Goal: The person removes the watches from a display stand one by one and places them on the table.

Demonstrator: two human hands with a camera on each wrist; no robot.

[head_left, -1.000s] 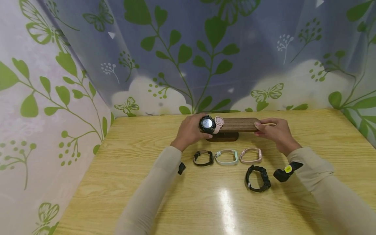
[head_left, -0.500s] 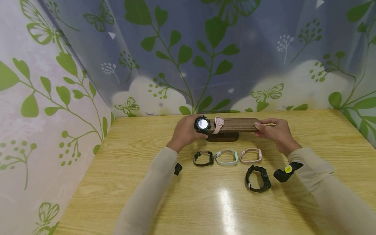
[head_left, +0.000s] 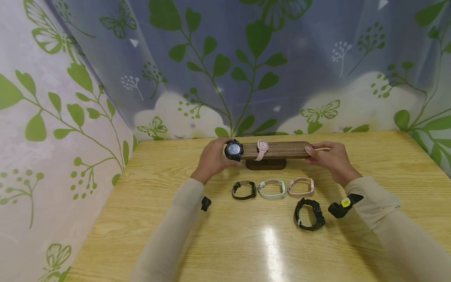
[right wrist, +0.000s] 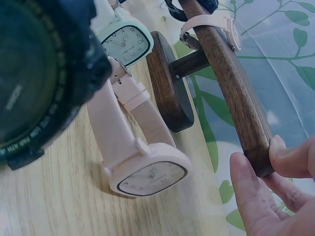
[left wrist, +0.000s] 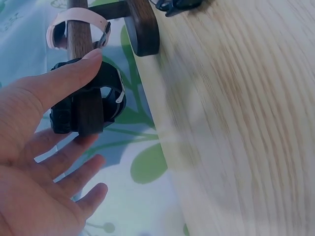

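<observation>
Two watches ride on the wooden bar (head_left: 287,149) of a stand: a black watch (head_left: 233,148) looped around its left end, a pink watch (head_left: 262,146) looped nearer the middle, the two apart. Left hand (head_left: 212,157) grips the black watch, thumb across the strap; right hand (head_left: 331,156) pinches the bar's other end between thumb and fingers. Main risk, as I judge it: the black watch sits so near the tip that a leftward tug could slip it off and drop it. Second risk: the base (head_left: 266,165) looks short under a long bar, so pressing one end, or the right hand letting go early, might tip the stand. A low swing of either forearm could also knock the watches on the table: thin black (head_left: 253,189), mint watch (head_left: 283,188), second pink watch (head_left: 311,187), and nearest the person a chunky black one (head_left: 319,215). Table (head_left: 225,243) pale yellow, wood-grained, with a streak of glare toward the front; smooth by the look of it, so the base may slide. Leaf-and-butterfly cloth (head_left: 299,39) hangs behind, blue-grey above white cloud shapes; a paler printed wall (head_left: 70,211) stands at left.
</observation>
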